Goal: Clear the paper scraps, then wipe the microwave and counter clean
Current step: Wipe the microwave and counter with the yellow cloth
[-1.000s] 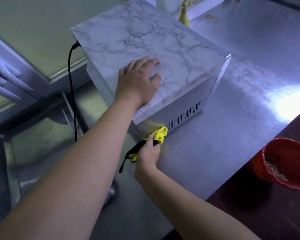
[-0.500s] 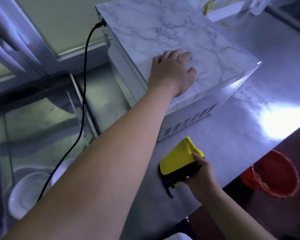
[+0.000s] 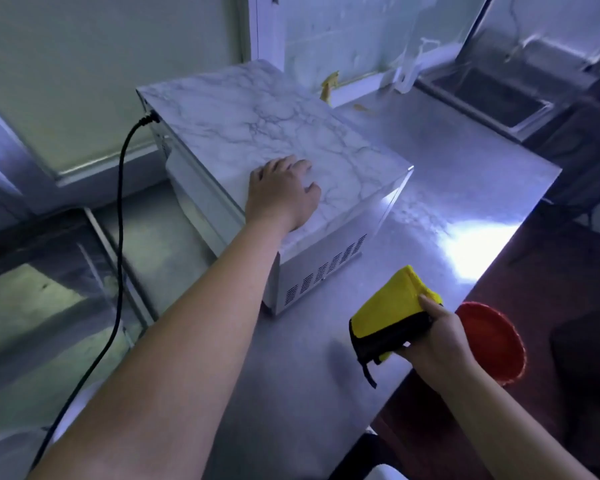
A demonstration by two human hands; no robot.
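Note:
The microwave (image 3: 257,126) has a marble-patterned top and a vented side, and it stands on the steel counter (image 3: 465,174). My left hand (image 3: 281,194) rests palm down on its near top corner, fingers spread flat. My right hand (image 3: 437,336) grips a folded yellow cloth with a black edge (image 3: 390,313), held just above the counter in front of the microwave's vented side. A black strap hangs from the cloth.
A red bin (image 3: 489,341) sits below the counter's right edge. A black power cord (image 3: 118,220) runs from the microwave's back down past a steel sink (image 3: 42,306) on the left. A second sink (image 3: 489,95) lies far right. Yellowish scraps (image 3: 329,84) lie by the wall.
My right hand has pulled the cloth away from the microwave's lower side and lifted it out to the right over the counter. My left hand stays on the top. The view has pulled back.

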